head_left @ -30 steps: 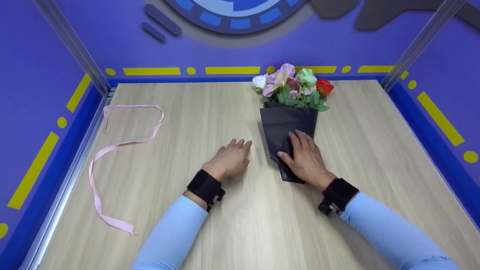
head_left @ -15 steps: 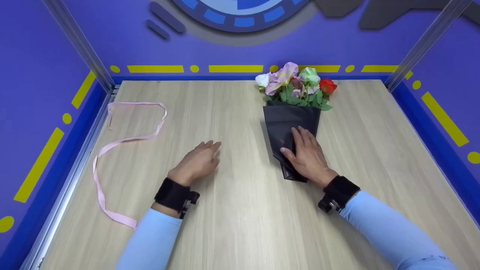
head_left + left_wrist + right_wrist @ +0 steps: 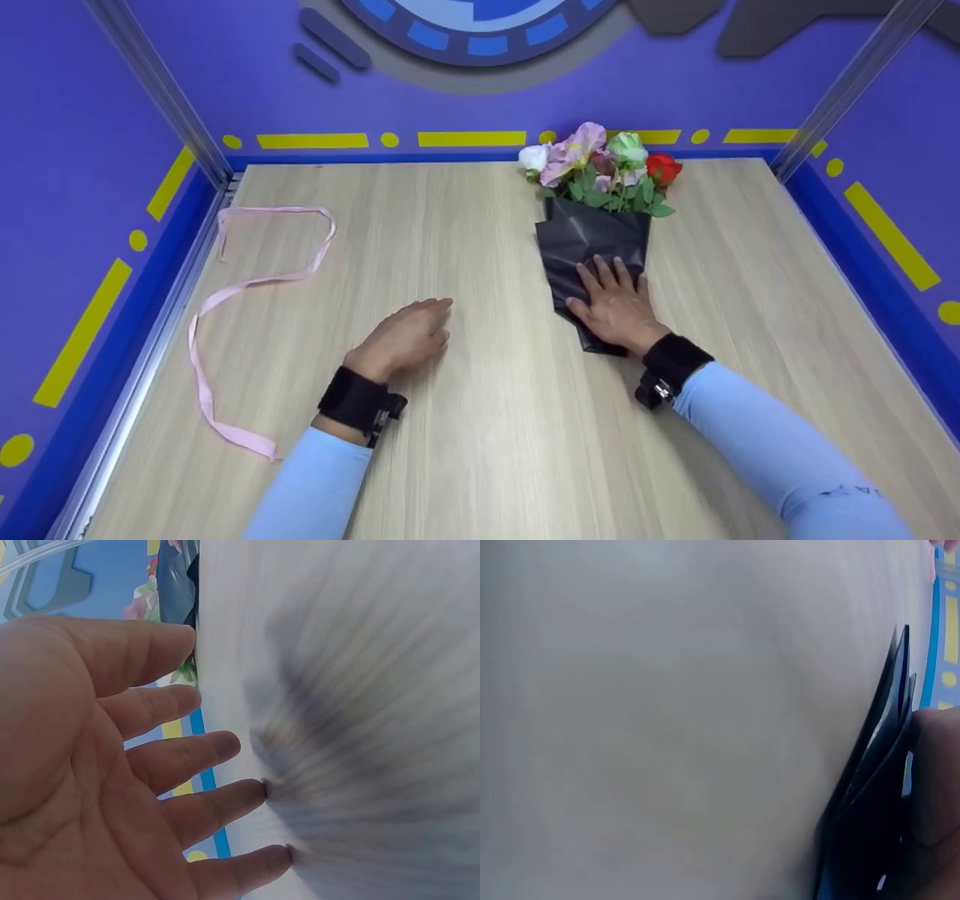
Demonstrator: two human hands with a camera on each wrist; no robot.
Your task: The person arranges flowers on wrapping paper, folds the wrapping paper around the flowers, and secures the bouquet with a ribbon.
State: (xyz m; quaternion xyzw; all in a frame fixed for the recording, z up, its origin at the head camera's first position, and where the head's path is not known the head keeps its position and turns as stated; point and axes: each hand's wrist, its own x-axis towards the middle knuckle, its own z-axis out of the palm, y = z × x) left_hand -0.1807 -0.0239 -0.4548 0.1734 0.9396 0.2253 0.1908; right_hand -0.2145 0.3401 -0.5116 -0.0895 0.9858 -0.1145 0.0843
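A bouquet of artificial flowers [image 3: 589, 161] in white, pink, green and red lies toward the back right, wrapped in black paper [image 3: 592, 236]. My right hand [image 3: 619, 306] presses on the lower half of the wrap with its fingers spread straight. In the right wrist view, the layered folded edges of the black paper [image 3: 870, 780] stand just beside the thumb. My left hand [image 3: 405, 337] is left of the bouquet, low over the table, holding nothing. The left wrist view shows its fingers extended, with fingertips close to the tabletop.
A long pink ribbon [image 3: 247, 283] lies in loose curves on the left side of the wooden table [image 3: 480, 450]. Blue-purple panels [image 3: 450, 112] with yellow marks wall in the back and both sides, joined by metal posts [image 3: 161, 90] at the corners.
My left hand has moved left, away from the bouquet, then slightly back right. My right hand has flattened and spread on the wrap, and the bouquet has shifted slightly right.
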